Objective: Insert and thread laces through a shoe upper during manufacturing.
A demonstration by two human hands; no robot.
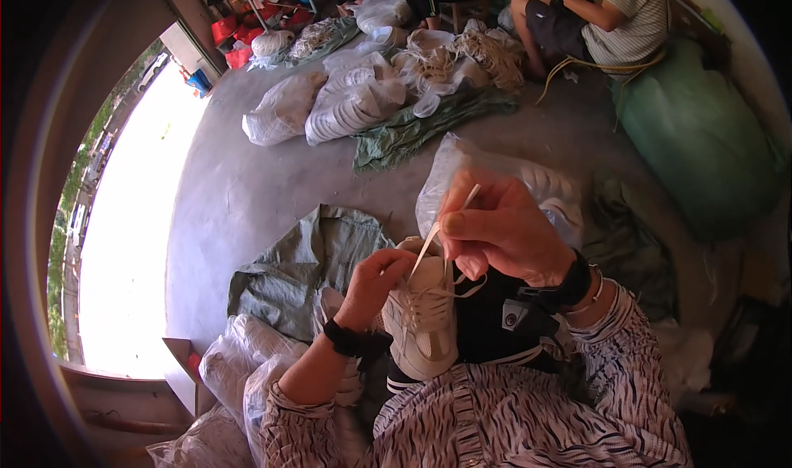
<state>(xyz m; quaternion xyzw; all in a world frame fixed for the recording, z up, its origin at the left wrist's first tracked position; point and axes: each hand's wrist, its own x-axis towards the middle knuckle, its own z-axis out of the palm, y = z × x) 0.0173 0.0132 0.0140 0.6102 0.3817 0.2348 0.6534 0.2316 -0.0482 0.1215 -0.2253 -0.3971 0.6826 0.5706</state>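
A cream lace-up sneaker [422, 336] rests on my lap, toe toward me, with its lace crossed over the tongue. My left hand [378, 285] is closed at the sneaker's upper left edge, its fingertips pinched by the top eyelets. Above the opening, my right hand [503, 230] pinches a pale shoelace [428, 243] between thumb and fingers. One end of that lace sticks up past the thumb, and the strand slants down to the eyelets beside my left fingertips. A loose loop of lace hangs at the sneaker's right side. Exactly what lies between my left fingertips is hidden.
Clear plastic bags [247, 361] of shoes lie at my left, beside a green woven sheet [309, 257]. Another clear bag [450, 167] lies just ahead. Farther off are bagged shoe piles [359, 101], a seated person [623, 22] and a large green sack [701, 146].
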